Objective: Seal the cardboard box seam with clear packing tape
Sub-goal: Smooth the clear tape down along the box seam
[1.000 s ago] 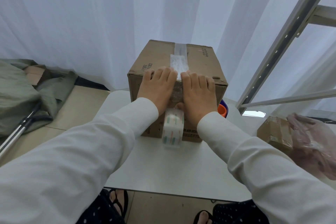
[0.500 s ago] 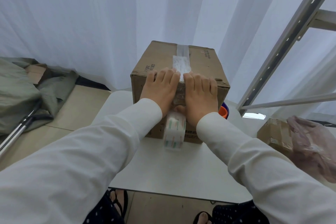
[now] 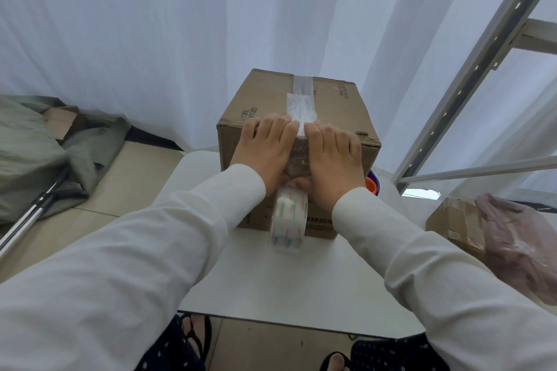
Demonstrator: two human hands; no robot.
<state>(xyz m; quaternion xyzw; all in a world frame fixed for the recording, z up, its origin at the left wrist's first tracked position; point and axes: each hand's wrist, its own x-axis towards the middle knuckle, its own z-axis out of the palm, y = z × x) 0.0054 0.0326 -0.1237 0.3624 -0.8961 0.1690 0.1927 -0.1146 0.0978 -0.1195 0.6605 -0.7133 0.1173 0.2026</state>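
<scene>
A brown cardboard box (image 3: 262,99) stands on a small white table (image 3: 271,280). A strip of clear tape (image 3: 300,102) runs along its top seam and folds down over the near edge. My left hand (image 3: 265,150) and my right hand (image 3: 334,156) lie flat on the box's near top edge, one on each side of the tape, fingers straight and pressing. The tape roll (image 3: 288,218), clear with coloured dashes, hangs from the strip against the box's front face, just below my hands. My thumbs are mostly hidden under my palms.
White curtains hang behind the box. A metal shelf frame (image 3: 470,84) rises at the right. A smaller box (image 3: 452,224) under a plastic bag (image 3: 518,247) sits at the right. An orange and blue object (image 3: 372,185) peeks from behind the box. Grey fabric (image 3: 33,153) lies on the floor left.
Both hands have stayed pressed on the box's near edge beside the tape. The roll still hangs below them. Only the camera view has shifted slightly.
</scene>
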